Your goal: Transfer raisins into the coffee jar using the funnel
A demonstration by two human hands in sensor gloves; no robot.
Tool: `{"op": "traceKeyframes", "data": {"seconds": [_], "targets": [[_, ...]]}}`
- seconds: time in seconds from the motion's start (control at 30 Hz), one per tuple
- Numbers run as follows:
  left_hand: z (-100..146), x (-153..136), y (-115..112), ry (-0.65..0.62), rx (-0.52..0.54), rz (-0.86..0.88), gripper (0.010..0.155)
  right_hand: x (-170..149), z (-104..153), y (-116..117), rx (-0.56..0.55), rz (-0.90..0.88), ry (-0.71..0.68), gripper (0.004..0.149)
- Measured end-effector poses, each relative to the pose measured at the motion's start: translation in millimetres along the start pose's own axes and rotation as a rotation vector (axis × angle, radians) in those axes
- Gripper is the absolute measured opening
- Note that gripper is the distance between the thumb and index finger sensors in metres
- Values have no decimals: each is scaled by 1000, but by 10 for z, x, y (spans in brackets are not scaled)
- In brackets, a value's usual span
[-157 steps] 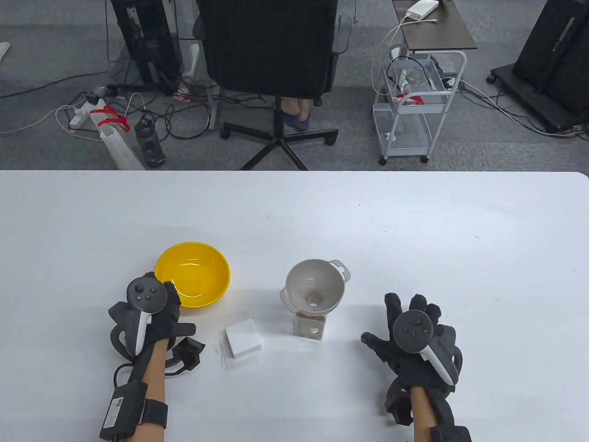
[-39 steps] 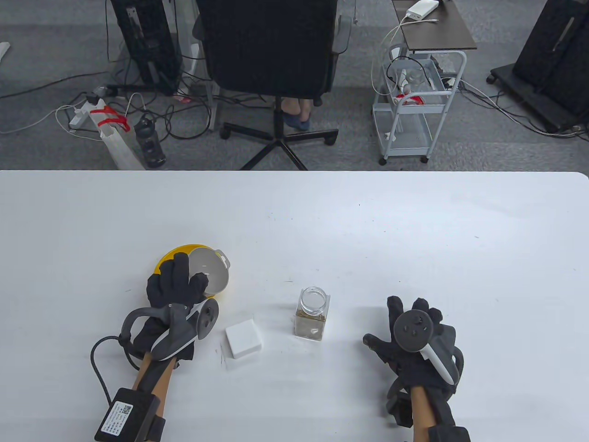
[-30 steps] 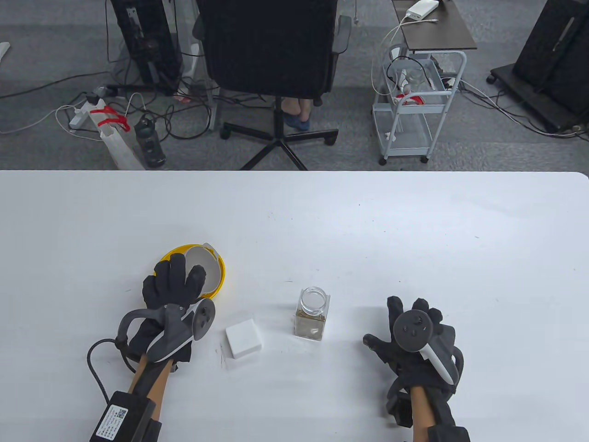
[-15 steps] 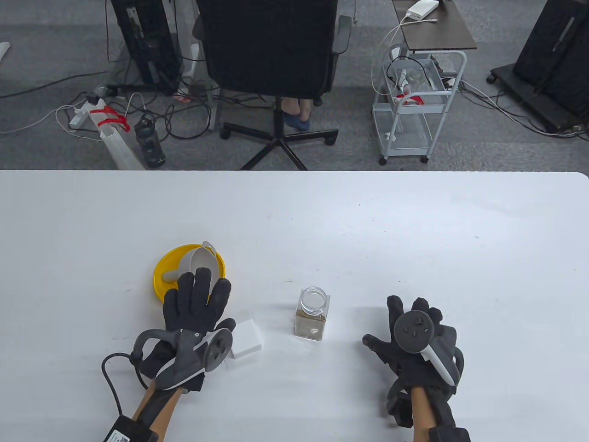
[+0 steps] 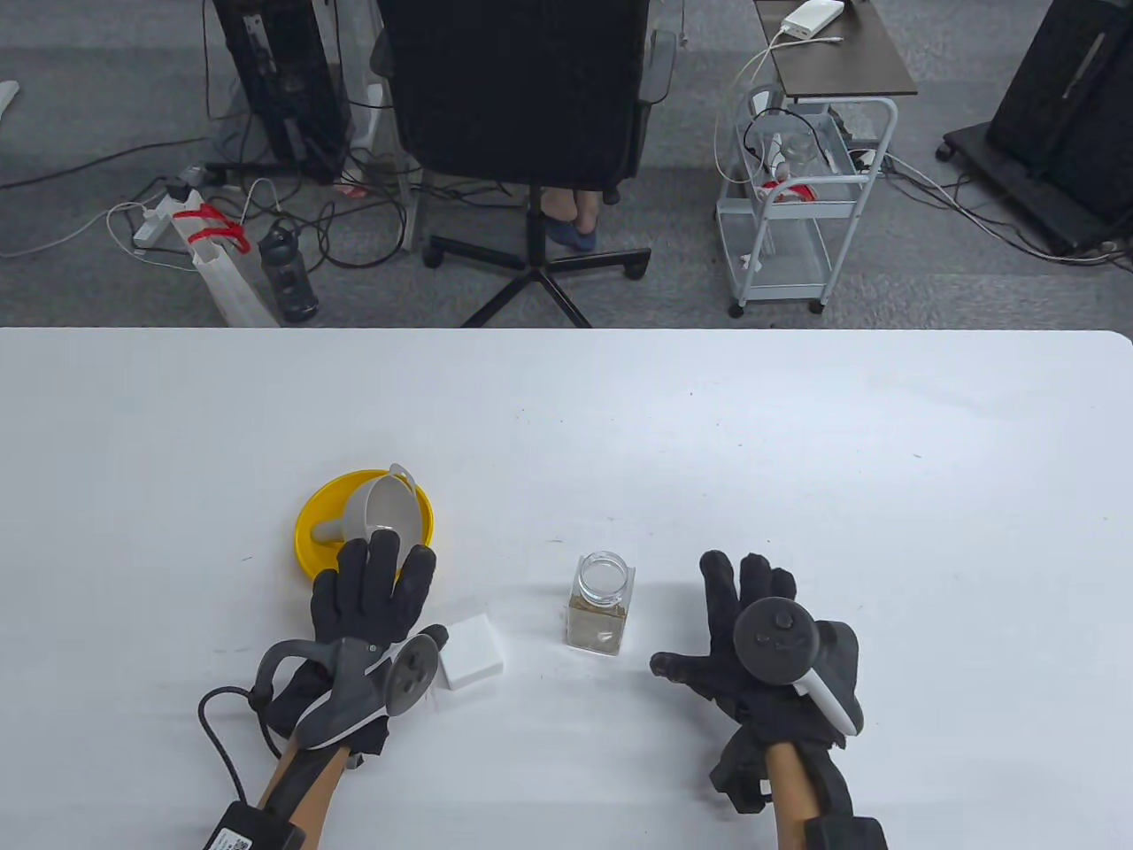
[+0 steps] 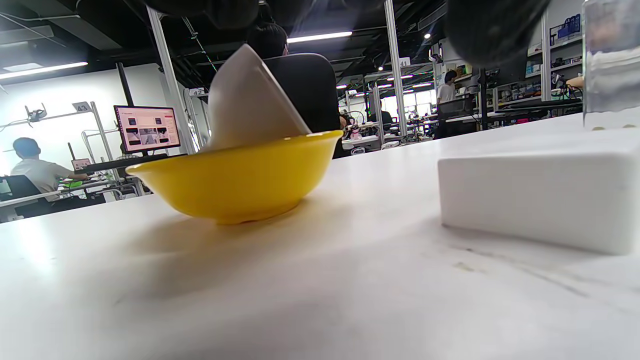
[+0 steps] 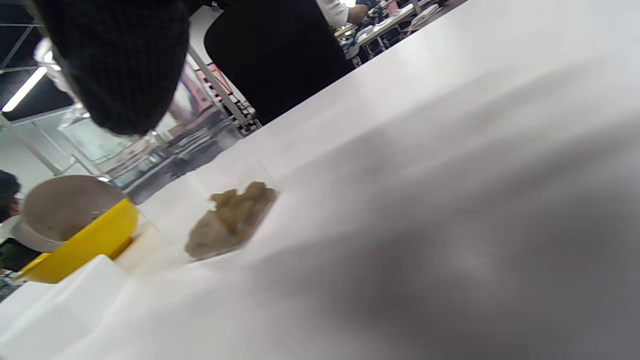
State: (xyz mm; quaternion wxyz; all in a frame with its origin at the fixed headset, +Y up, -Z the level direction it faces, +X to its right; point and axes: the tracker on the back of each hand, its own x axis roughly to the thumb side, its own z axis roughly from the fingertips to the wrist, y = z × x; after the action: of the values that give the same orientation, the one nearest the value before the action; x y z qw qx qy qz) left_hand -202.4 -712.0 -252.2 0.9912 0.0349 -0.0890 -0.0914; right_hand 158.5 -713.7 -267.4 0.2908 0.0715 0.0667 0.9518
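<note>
The coffee jar (image 5: pixel 602 611) stands upright on the white table (image 5: pixel 797 443), mouth open and uncovered, w/ a shallow layer of raisins (image 7: pixel 230 220) at its bottom – a clear, square-sided jar, its long axis vertical. Just to its left lies a white block (image 5: pixel 472 652), flat on the table, which may be the jar's lid, though I can't confirm that. Farther left & a bit farther from the person sits the yellow bowl (image 5: pixel 314 531), and the funnel (image 5: pixel 381 509) lies tipped on its side inside it, spout pointing left, wide mouth facing toward the jar side. The left hand (image 5: pixel 372 593) hovers at the bowl's near rim, fingers spread and extended, holding nothing; whether the fingertips touch the funnel or the rim I can't tell. The right hand (image 5: pixel 752 629) is open too, fingers splayed, thumb stretched toward the jar, palm down, gripping nothing; it sits to the jar's right, near but apart. The relation that matters – the jar lies directly left of the right hand's thumb, roughly level w/ the palm, and the right hand is nearer the jar than the left is. The block sits between left hand and jar, touching neither as far as I can see. My read: pouring is done, funnel is out, next is prob. closing or moving the jar.
</note>
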Motion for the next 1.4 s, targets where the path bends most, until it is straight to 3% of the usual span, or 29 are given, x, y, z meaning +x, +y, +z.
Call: {"op": "traceKeyframes", "data": {"seconds": [0.13, 0.33, 0.43, 0.53, 0.63, 0.93, 1.23, 1.4], "targets": [[18, -14, 2, 1, -9, 11, 84, 225, -166, 114, 100, -18, -28, 116], [35, -47, 8, 7, -10, 37, 87, 311, -391, 265, 164, -59, 7, 117], [38, -68, 13, 12, -6, 53, 87, 302, -439, 335, 167, -103, 12, 110], [37, -77, 2, 14, -8, 60, 87, 249, -448, 399, 59, -211, 9, 94], [43, -65, 0, 6, -9, 64, 88, 217, -441, 400, 52, -294, 1, 92], [92, 187, 68, -81, -6, 53, 89, 114, -276, 210, -121, -391, -29, 91], [-34, 400, -66, -159, -225, 32, 96, 50, -198, 132, -184, -328, -13, 91], [-102, 456, -201, -160, -335, -41, 91, 68, -204, 139, -187, -329, -26, 91]]}}
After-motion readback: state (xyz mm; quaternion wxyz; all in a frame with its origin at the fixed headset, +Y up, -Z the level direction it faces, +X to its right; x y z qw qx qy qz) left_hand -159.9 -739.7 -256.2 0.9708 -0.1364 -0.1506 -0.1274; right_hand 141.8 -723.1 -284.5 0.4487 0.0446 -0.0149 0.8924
